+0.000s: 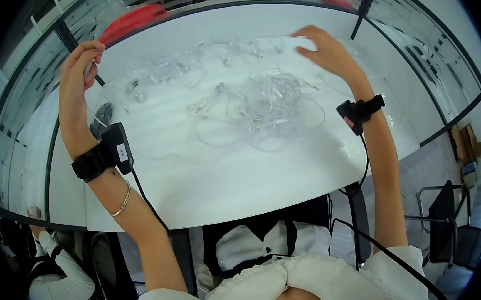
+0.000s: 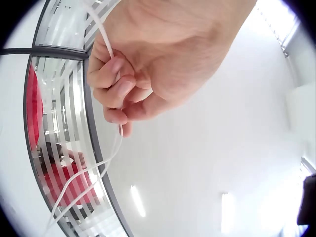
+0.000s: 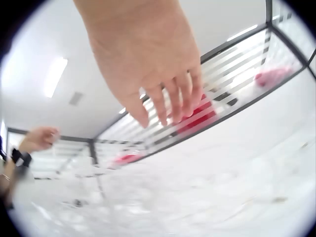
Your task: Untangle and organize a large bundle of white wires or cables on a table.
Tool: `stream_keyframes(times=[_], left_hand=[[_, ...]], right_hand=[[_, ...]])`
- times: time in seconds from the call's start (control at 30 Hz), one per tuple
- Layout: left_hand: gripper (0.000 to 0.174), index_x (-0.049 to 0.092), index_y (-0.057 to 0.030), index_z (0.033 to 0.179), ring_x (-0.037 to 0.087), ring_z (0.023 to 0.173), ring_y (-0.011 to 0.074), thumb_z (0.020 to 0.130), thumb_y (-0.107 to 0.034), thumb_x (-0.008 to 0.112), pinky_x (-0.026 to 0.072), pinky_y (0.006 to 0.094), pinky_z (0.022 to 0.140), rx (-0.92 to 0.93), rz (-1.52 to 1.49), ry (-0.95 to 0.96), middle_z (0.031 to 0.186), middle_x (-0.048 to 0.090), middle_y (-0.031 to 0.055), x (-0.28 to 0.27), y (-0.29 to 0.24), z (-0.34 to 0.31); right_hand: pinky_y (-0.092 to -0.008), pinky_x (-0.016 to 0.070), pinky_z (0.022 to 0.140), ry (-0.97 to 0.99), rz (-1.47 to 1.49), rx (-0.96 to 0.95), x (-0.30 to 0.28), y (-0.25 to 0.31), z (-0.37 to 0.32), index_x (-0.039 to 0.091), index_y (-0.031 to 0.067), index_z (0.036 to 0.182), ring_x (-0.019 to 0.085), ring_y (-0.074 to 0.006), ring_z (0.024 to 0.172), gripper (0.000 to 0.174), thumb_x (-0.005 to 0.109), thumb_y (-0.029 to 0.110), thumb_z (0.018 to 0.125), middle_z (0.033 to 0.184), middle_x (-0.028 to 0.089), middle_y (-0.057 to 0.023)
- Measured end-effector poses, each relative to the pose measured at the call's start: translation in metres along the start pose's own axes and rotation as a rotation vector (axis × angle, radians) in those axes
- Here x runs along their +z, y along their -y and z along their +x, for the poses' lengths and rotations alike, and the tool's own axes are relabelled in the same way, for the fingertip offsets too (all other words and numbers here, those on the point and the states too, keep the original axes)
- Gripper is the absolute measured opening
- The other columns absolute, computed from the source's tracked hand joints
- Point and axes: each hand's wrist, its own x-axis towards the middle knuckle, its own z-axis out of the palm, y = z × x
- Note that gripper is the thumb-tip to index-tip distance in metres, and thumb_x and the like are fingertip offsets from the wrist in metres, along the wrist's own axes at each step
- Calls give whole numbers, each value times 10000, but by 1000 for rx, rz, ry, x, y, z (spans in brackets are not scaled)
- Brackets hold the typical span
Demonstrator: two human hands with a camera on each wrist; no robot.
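Low passage is offered along the front of the counter (image 1: 254, 191) — its middle is obstructed by tangled cables (image 1: 273, 100), its far side by plastic bags (image 1: 168, 68). Beyond, the way is closed by a white partition (image 1: 242, 21) — above the tangle, room is given.

A white label (image 1: 122, 152) is sitting on the black box (image 1: 118, 134) at the left wrist, its marks appearing too small to read; nothing is showing legibly.

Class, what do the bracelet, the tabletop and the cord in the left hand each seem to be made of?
Bracelet: seemingly polished metal, by its bright glints.
Tabletop: probably laminate, smooth and white with a soft sheen.
Cord: likely flexible plastic, since it bends in smooth, pale curves.
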Motion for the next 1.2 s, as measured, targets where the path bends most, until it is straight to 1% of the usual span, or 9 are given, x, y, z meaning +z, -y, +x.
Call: stream_keyframes(times=[0.07,0.17,0.27,0.53,0.63,0.77,0.87,0.93,1.2], left_hand=[[174,681,-90,913,289,514,-5,851,-150,529,174,170,493,24,-2,-23,710,486,-82,3,0,0],[184,655,-44,967,283,509,-4,886,-132,516,181,177,467,6,-21,-75,718,479,-68,-2,5,4],[190,668,-45,965,300,515,-5,880,-156,540,195,170,470,-6,-62,-262,719,487,-71,-13,18,16],[137,692,-24,889,357,528,17,845,-89,580,217,178,464,31,-356,-750,718,512,-48,-36,44,20],[160,690,-9,910,368,537,25,843,-74,561,228,183,466,35,-356,-820,736,518,-29,-50,56,22],[174,683,5,926,369,519,33,844,-70,550,231,195,458,-4,-328,-857,730,519,-21,-46,59,22],[176,682,12,929,368,509,37,843,-63,548,229,200,454,28,-322,-840,732,531,-12,-44,62,24],[161,677,-6,953,364,503,31,869,-96,574,214,178,440,10,-355,-767,763,548,-20,-39,57,26],[198,661,13,999,339,482,21,898,-87,524,202,183,430,56,-233,-361,803,574,-2,-10,28,17]], right_hand=[[-334,458,898,110,535,-40,-5,69,6,640,85,1096,585,-227,1042,269,628,248,882,1148,623,-70],[-315,469,851,386,350,-176,-10,95,10,645,89,1070,610,-203,960,228,634,208,877,1061,652,-67],[-293,472,785,426,303,3,-16,98,15,648,89,1037,618,-181,844,170,606,182,901,991,669,-57],[-267,427,817,-144,1226,44,-34,59,14,584,48,987,553,-109,840,151,522,175,936,862,600,-26],[-253,400,743,177,1484,-21,-44,43,7,604,65,925,516,-96,786,143,537,189,904,863,602,-4],[-237,339,591,506,977,36,-53,70,-14,603,42,737,454,-93,684,240,570,230,883,753,552,-3],[-281,373,569,674,386,76,-51,104,-22,671,70,797,490,-140,584,320,539,339,910,636,585,-13],[-315,403,533,500,267,30,-44,117,-28,672,107,815,540,-207,532,256,552,316,900,597,601,-34],[-294,430,530,235,248,-62,-35,138,-16,679,160,919,586,-190,553,113,573,185,890,655,650,-8]])
